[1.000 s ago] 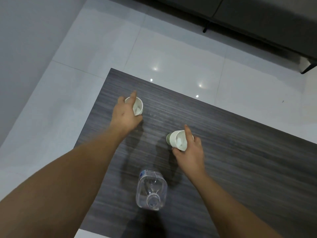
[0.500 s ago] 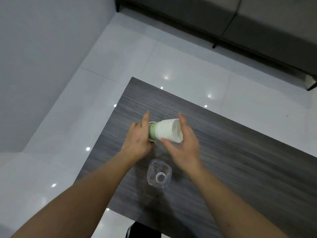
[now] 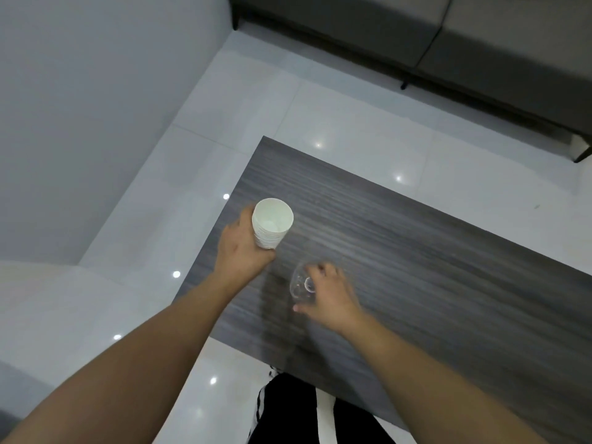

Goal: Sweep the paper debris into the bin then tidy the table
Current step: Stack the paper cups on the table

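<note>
Two bare hands work over a dark wood-grain bench (image 3: 448,267) in the single head view, seen from above.

The left hand (image 3: 243,248) is raised near the bench's left edge and holds a stack of white paper cups (image 3: 271,223) upright, mouth toward the camera. Its fingers are wrapped round the lower part of the stack from the left and behind, so the grasp is firm and the ribbed rims of the nested cups show above the hand. The inside of the top cup looks white, and I cannot tell whether anything lies in it.

The right hand (image 3: 330,293) is lower and nearer the body, at a clear plastic bottle (image 3: 301,285) that stands on the bench just right of the left wrist. Its fingers curl over the bottle's top and its thumb reaches round the near side, so the hand is grasping the bottle; the picture is blurred here, and how tight the hold is cannot be told.

Cups and bottle are near each other but apart.

Beyond the bench lies a glossy white tiled floor (image 3: 352,123) with small light reflections, a grey wall (image 3: 96,91) on the left and a grey sofa (image 3: 480,43) at the top. Dark trousers with a white stripe (image 3: 307,415) show at the bottom edge, below the bench's near edge.
</note>
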Motion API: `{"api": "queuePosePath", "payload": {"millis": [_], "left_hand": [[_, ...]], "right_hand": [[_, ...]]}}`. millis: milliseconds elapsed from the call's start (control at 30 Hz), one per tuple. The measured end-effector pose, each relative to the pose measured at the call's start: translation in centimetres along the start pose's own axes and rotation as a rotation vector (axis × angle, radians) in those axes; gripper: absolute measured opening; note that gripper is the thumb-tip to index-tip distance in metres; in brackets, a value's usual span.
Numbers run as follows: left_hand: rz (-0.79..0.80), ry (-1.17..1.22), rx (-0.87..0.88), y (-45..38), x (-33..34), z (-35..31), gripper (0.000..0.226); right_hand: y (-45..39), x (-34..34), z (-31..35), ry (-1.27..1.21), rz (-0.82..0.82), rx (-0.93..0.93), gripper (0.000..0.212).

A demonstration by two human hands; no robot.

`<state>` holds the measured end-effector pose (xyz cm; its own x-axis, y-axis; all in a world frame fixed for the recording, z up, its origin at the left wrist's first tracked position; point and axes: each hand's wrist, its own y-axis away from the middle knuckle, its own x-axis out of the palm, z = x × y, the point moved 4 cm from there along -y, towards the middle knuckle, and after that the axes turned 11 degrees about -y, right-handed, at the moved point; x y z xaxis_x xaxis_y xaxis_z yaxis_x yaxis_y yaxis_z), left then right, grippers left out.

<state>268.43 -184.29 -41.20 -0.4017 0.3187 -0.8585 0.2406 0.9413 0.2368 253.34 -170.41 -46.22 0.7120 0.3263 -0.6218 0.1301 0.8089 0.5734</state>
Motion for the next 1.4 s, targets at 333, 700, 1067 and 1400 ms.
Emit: {"api": "queuePosePath", "payload": {"millis": [333,700,1067,1400], "left_hand": [[0.023,0.036,0.077,6.2,-2.1,-6.7,0.078],[0.067,0.204,0.599,27.5,-1.1,-42.0,0.066],[0.572,0.295,1.259,69.2,12.9,-70.7,0.072],[1.033,0.079,1.641,102.1,29.0,-76.7,0.075]], "right_hand": [[8.0,-5.6,-2.8,-0.283,-0.313,0.023,0.063],[43.3,-26.1,-18.8,-0.596,-1.038,0.104,0.051],[87.8,-20.7,-40.6,-0.709,-1.787,0.558,0.06],[111.6,-2.7,-52.5,-0.826,-2.155,1.122,0.058]]}}
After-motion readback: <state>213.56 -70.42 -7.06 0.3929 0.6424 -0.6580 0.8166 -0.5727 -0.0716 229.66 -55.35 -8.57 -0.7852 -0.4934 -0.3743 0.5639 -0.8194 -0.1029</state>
